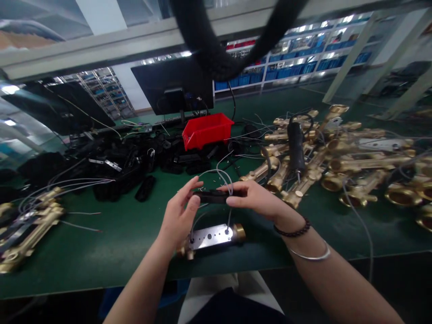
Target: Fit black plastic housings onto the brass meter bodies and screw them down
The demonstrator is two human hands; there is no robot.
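Between my two hands is a long black plastic housing (213, 197), held above the bench. My left hand (180, 211) grips its left end, thumb in front and fingers behind. The right end is pinched by my right hand (251, 198), where grey wires (230, 183) loop up beside the fingers. Just below lies a brass pipe fitting (239, 232) with a flat silver plate (209, 237) along its top. Wires rise from holes near both ends of this plate. The underside of the housing is hidden.
A red bin (208, 130) stands behind my hands. Black plastic parts (118, 166) are heaped at the left. On the right, a black electric screwdriver (296, 146) hangs over piled brass fittings (357, 162). More fittings (37, 229) lie far left. A monitor (173, 83) stands behind.
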